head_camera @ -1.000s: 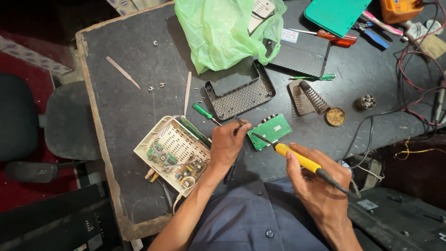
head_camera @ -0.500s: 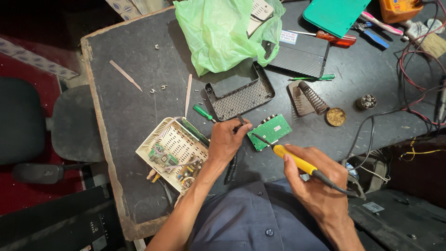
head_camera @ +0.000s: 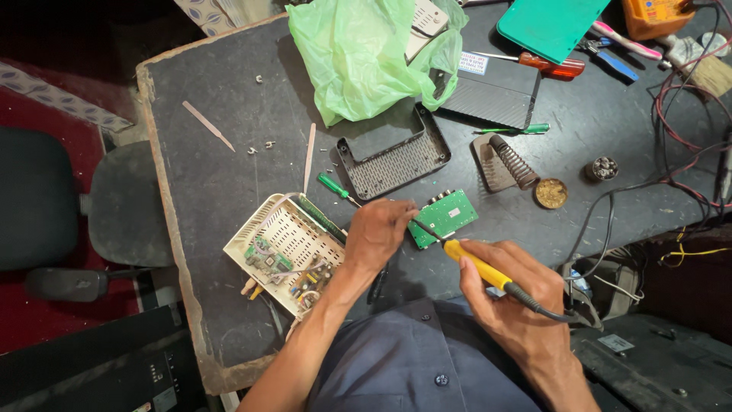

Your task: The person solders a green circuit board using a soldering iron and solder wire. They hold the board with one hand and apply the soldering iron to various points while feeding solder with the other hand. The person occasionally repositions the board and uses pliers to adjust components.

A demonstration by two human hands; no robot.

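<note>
Our right hand [head_camera: 512, 301] has its grip closed around a yellow-handled soldering iron [head_camera: 479, 266], held like a pen, its dark tip slanting up and left to the near edge of a small green circuit board [head_camera: 444, 217]. A black cord runs from the iron's back end toward the right. Our left hand [head_camera: 377, 235] lies just left of that board with its fingers curled; the fingertips pinch together at the board's left corner, close to the iron's tip, but we cannot tell what, if anything, sits between them.

The green board lies flat on the dark counter [head_camera: 221, 183], near its front edge. Left of our left wrist stands an open cream-coloured device case [head_camera: 278, 240] with circuitry showing inside. Just above our left hand lies a small green-handled screwdriver [head_camera: 334, 186], and beyond it a black vented cover [head_camera: 393, 156], turned hollow side up. A light green plastic bag [head_camera: 358, 53] is heaped farther back. To the right of the black cover stands a coiled soldering iron stand [head_camera: 507, 160], with a small round tin [head_camera: 550, 193] beside it. A black box [head_camera: 492, 91] and a red-handled screwdriver [head_camera: 553, 66] lie behind them, and a tangle of wires [head_camera: 679, 114] trails along the right side.
</note>
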